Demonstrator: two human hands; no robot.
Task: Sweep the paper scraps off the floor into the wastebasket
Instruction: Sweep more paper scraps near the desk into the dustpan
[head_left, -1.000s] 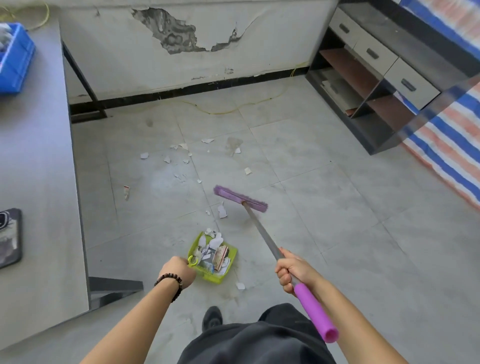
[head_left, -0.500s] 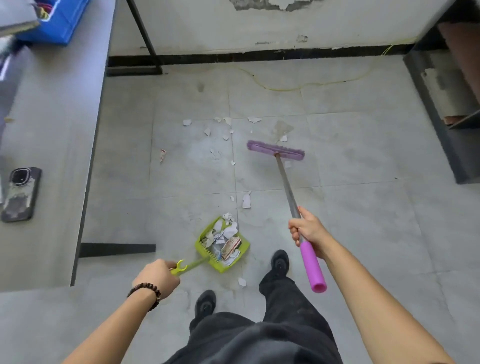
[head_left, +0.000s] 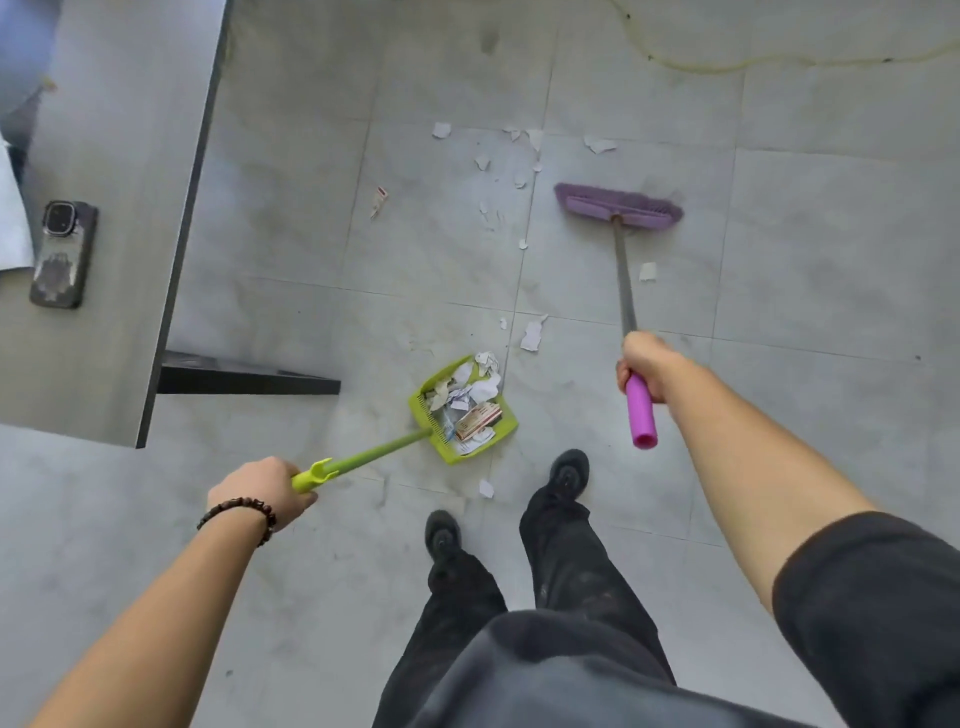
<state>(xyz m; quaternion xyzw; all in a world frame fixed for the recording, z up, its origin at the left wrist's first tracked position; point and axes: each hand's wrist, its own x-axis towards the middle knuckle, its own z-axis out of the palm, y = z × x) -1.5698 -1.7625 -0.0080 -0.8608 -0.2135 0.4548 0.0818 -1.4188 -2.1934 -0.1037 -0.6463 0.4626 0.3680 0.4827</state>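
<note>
Left hand (head_left: 260, 491) clamped on the dustpan (head_left: 462, 410) handle end; right hand (head_left: 644, 364) clamped on the broom (head_left: 618, 208) where grey shaft meets pink grip. Scraps (head_left: 519, 171) scattered on the floor (head_left: 805, 260) at 12 o'clock from the pan, a few beside its lip and at 6. Likely feather-light, flimsy: short, low strokes; keep the loaded pan level. Wastebasket not in view. Phone (head_left: 63, 254) on bench (head_left: 124, 156) at 9.

The broom (head_left: 618, 208) head has swung farther out beyond more scraps (head_left: 519, 156), handle now steeper.
</note>
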